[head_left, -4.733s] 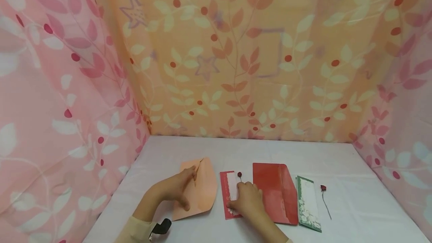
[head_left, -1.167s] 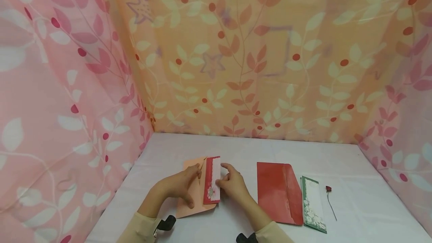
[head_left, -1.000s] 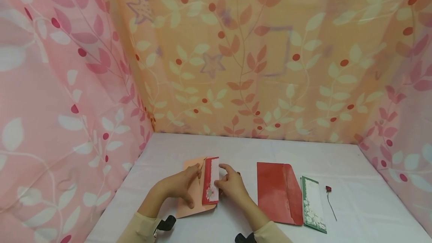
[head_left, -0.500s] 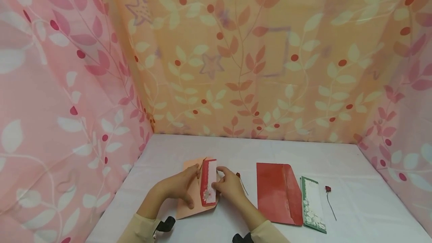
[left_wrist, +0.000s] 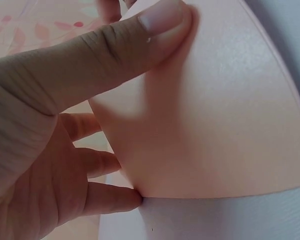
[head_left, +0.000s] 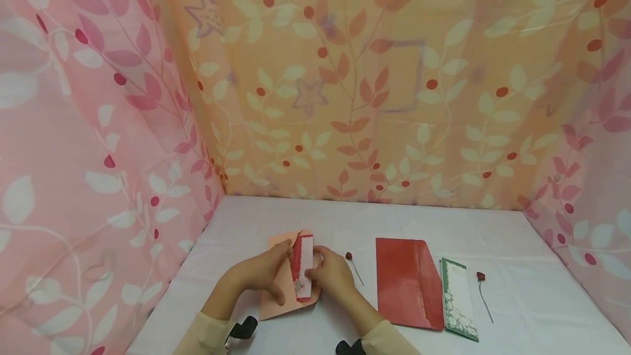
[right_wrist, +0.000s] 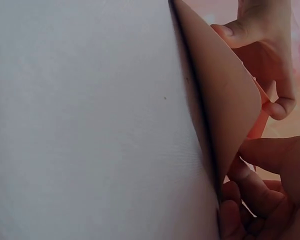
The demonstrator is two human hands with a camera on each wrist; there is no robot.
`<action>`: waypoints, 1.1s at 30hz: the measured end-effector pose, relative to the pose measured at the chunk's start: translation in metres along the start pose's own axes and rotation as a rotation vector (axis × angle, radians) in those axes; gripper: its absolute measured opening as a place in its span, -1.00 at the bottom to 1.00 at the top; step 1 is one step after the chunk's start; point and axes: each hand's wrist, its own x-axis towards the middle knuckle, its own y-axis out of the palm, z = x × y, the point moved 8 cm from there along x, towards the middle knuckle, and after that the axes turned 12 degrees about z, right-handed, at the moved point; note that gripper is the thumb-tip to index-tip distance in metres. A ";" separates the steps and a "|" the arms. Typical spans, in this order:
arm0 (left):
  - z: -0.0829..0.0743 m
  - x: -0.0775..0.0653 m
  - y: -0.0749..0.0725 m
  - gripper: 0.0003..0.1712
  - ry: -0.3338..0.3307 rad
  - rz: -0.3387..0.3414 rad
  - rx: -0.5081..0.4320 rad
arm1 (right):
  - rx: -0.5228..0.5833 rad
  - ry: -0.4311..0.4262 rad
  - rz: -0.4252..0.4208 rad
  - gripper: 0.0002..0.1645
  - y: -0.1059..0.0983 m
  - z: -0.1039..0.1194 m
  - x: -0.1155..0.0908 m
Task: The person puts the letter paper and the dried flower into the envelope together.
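In the head view my left hand holds the peach envelope at the left of the table. Its thumb lies on the paper in the left wrist view, with fingers at the far edge. My right hand pinches the right edge of a red card with a white floral panel. The card's left side is tucked into the envelope's opening, and most of the white panel still shows. In the right wrist view the envelope's flap hides most of the card from that side.
A small dried red rose lies just right of my right hand. Further right are a red envelope, a green-edged floral card and a second rose. Patterned curtains bound the white table at back and sides.
My right hand has brought the red card from beside the rose over to the peach envelope, then slid it leftward into the opening. My left hand has kept its hold on the envelope.
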 end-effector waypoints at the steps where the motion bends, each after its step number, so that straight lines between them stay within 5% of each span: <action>1: 0.000 0.000 0.000 0.57 -0.005 0.001 0.001 | -0.016 -0.007 0.007 -0.22 -0.001 0.002 0.000; 13: 0.000 -0.001 -0.001 0.59 -0.020 0.005 -0.013 | 0.099 -0.067 0.258 -0.08 -0.007 0.016 0.009; 28: 0.003 0.003 0.002 0.48 0.020 0.005 0.015 | 0.250 -0.111 0.310 0.10 0.010 0.009 0.022; 33: 0.006 0.002 0.001 0.62 -0.005 0.003 -0.003 | 0.284 -0.114 0.326 0.09 0.012 0.008 0.022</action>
